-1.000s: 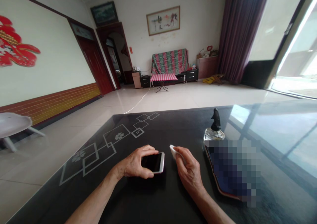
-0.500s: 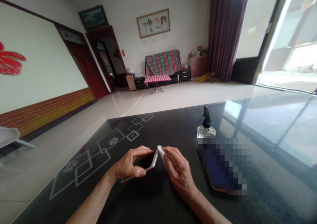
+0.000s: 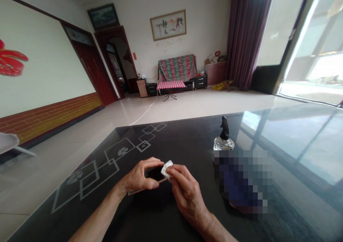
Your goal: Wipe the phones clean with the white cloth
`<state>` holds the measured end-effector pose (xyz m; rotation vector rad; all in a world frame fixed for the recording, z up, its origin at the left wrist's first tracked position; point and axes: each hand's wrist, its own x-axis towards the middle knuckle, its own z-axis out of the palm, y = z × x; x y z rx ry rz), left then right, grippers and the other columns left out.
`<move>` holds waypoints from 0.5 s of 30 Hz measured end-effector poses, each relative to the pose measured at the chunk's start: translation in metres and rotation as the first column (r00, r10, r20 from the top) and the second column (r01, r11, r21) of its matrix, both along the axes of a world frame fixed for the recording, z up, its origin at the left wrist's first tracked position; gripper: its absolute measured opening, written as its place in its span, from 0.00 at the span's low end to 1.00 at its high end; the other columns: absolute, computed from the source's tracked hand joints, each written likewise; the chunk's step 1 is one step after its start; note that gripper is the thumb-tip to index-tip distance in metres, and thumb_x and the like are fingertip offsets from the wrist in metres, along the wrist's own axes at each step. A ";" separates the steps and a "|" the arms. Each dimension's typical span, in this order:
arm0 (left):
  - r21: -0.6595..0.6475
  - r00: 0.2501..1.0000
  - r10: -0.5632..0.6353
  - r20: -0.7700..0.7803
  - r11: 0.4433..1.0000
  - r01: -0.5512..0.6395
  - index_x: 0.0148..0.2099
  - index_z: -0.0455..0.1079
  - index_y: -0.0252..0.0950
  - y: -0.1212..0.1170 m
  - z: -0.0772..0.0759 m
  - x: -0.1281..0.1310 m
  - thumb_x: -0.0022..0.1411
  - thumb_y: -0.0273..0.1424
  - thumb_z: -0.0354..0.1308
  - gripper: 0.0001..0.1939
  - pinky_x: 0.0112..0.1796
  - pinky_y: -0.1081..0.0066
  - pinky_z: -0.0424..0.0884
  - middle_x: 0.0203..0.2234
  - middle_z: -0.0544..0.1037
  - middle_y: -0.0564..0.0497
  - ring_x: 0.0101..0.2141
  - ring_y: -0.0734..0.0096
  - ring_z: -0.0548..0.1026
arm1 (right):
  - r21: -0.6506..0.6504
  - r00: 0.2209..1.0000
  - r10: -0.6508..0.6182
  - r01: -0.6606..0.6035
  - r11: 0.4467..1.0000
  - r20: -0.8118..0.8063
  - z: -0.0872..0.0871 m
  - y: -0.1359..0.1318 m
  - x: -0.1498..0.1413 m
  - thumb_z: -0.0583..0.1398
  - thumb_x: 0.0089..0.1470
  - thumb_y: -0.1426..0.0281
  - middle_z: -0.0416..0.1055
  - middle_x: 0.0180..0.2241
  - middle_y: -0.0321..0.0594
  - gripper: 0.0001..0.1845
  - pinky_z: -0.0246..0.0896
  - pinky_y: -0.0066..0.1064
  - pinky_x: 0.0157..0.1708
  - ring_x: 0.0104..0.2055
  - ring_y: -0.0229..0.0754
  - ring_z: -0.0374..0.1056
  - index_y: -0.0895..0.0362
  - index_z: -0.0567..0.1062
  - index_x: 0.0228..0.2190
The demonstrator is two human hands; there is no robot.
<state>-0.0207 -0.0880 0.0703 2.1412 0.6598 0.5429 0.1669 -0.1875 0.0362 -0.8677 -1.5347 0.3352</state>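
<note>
My left hand (image 3: 142,176) grips a smartphone (image 3: 154,174) by its long edges, thumb on the near side and fingers on the far side. The phone's dark screen faces up, tilted a little above the black table (image 3: 184,149). A folded white tissue (image 3: 166,168) is pinched between the thumb and fingers of my right hand (image 3: 187,190). The tissue lies against the phone's right end and covers it from view. Right of my hands stands a clear spray bottle (image 3: 224,144) with a black trigger head.
A blurred-out, dark blue flat object (image 3: 238,185) lies on the table in front of the spray bottle. Pale square and flower patterns (image 3: 123,151) mark the table's left side. Across the tiled floor stands a small folding table with a striped cloth (image 3: 171,85).
My right hand has shifted left and turned, bringing the tissue from beside the phone's right edge over that end. The left hand keeps its hold, with the phone slightly lower and flatter.
</note>
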 end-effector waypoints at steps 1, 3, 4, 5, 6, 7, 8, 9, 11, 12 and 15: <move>-0.013 1.000 -0.026 -0.005 1.000 0.025 0.49 0.73 0.37 -0.002 0.002 0.002 0.44 0.29 0.62 0.26 0.51 0.62 0.65 0.45 0.73 0.49 0.47 0.56 0.70 | -0.010 1.000 -0.015 0.015 1.000 -0.005 -0.001 0.002 0.002 0.51 0.59 0.76 0.70 0.40 0.43 0.16 0.68 0.28 0.39 0.41 0.39 0.69 0.52 0.73 0.44; -0.034 0.998 -0.064 -0.005 0.997 0.064 0.49 0.73 0.37 -0.008 0.006 0.006 0.44 0.31 0.63 0.26 0.51 0.61 0.65 0.45 0.74 0.48 0.47 0.55 0.70 | -0.028 0.998 -0.066 0.065 0.997 -0.016 -0.004 0.006 0.008 0.52 0.59 0.75 0.71 0.40 0.43 0.15 0.68 0.28 0.39 0.41 0.39 0.70 0.53 0.74 0.43; -0.042 0.997 -0.074 -0.001 0.996 0.073 0.49 0.73 0.37 -0.010 0.007 0.008 0.44 0.32 0.64 0.27 0.52 0.60 0.64 0.46 0.73 0.48 0.47 0.54 0.70 | -0.034 0.995 -0.099 0.098 0.995 -0.018 -0.006 0.009 0.011 0.52 0.59 0.75 0.71 0.40 0.43 0.14 0.68 0.28 0.39 0.41 0.39 0.70 0.53 0.74 0.42; -0.047 0.997 -0.079 0.003 0.996 0.079 0.50 0.72 0.38 -0.012 0.008 0.010 0.43 0.33 0.65 0.28 0.52 0.60 0.64 0.46 0.73 0.48 0.48 0.54 0.70 | -0.038 0.991 -0.132 0.131 0.991 -0.018 -0.007 0.011 0.013 0.52 0.59 0.74 0.71 0.40 0.43 0.14 0.68 0.27 0.39 0.41 0.39 0.70 0.53 0.74 0.42; -0.048 0.997 -0.082 0.008 0.995 0.082 0.51 0.72 0.38 -0.014 0.008 0.012 0.43 0.33 0.66 0.29 0.53 0.59 0.63 0.47 0.73 0.47 0.48 0.53 0.70 | -0.039 0.987 -0.160 0.159 0.986 -0.017 -0.009 0.012 0.015 0.52 0.59 0.74 0.71 0.39 0.43 0.14 0.67 0.27 0.38 0.40 0.39 0.70 0.53 0.75 0.42; -0.046 0.996 -0.085 0.013 0.995 0.086 0.51 0.72 0.38 -0.014 0.008 0.012 0.42 0.33 0.66 0.29 0.53 0.59 0.63 0.47 0.73 0.47 0.49 0.53 0.70 | -0.039 0.984 -0.180 0.179 0.983 -0.017 -0.010 0.013 0.016 0.52 0.59 0.75 0.71 0.39 0.43 0.14 0.67 0.27 0.38 0.40 0.39 0.70 0.53 0.75 0.42; -0.040 0.996 -0.085 0.018 0.996 0.085 0.51 0.72 0.38 -0.014 0.007 0.013 0.42 0.33 0.66 0.30 0.53 0.59 0.63 0.47 0.73 0.47 0.49 0.53 0.70 | -0.037 0.982 -0.189 0.188 0.981 -0.017 -0.010 0.014 0.016 0.53 0.59 0.75 0.71 0.39 0.42 0.14 0.67 0.27 0.38 0.40 0.39 0.70 0.53 0.75 0.42; -0.033 0.997 -0.080 0.017 0.996 0.080 0.51 0.72 0.38 -0.013 0.006 0.013 0.42 0.32 0.66 0.29 0.53 0.59 0.63 0.47 0.73 0.48 0.48 0.54 0.70 | -0.035 0.982 -0.186 0.185 0.982 -0.016 -0.011 0.014 0.015 0.53 0.59 0.75 0.71 0.39 0.42 0.14 0.67 0.27 0.38 0.40 0.39 0.70 0.53 0.75 0.42; -0.018 0.998 -0.057 0.001 0.998 0.057 0.49 0.73 0.37 -0.011 0.004 0.011 0.42 0.31 0.65 0.27 0.52 0.60 0.64 0.46 0.73 0.48 0.47 0.55 0.70 | -0.030 0.988 -0.153 0.152 0.988 -0.015 -0.011 0.012 0.012 0.52 0.59 0.75 0.71 0.40 0.42 0.14 0.67 0.28 0.39 0.41 0.39 0.70 0.53 0.74 0.42; -0.012 0.999 -0.042 -0.012 0.999 0.042 0.49 0.73 0.37 -0.009 0.002 0.009 0.43 0.31 0.64 0.26 0.51 0.61 0.65 0.45 0.74 0.48 0.47 0.56 0.71 | -0.029 0.992 -0.126 0.125 0.992 -0.012 -0.011 0.010 0.009 0.52 0.59 0.76 0.70 0.40 0.42 0.15 0.67 0.28 0.39 0.41 0.39 0.69 0.53 0.74 0.43; 0.016 0.998 0.010 -0.054 1.000 -0.010 0.47 0.73 0.37 -0.003 0.000 0.003 0.43 0.30 0.63 0.24 0.49 0.63 0.67 0.44 0.74 0.49 0.46 0.57 0.71 | -0.032 0.999 -0.036 0.036 0.999 0.003 -0.008 0.004 0.001 0.51 0.59 0.77 0.70 0.40 0.42 0.16 0.68 0.28 0.38 0.41 0.39 0.69 0.52 0.73 0.44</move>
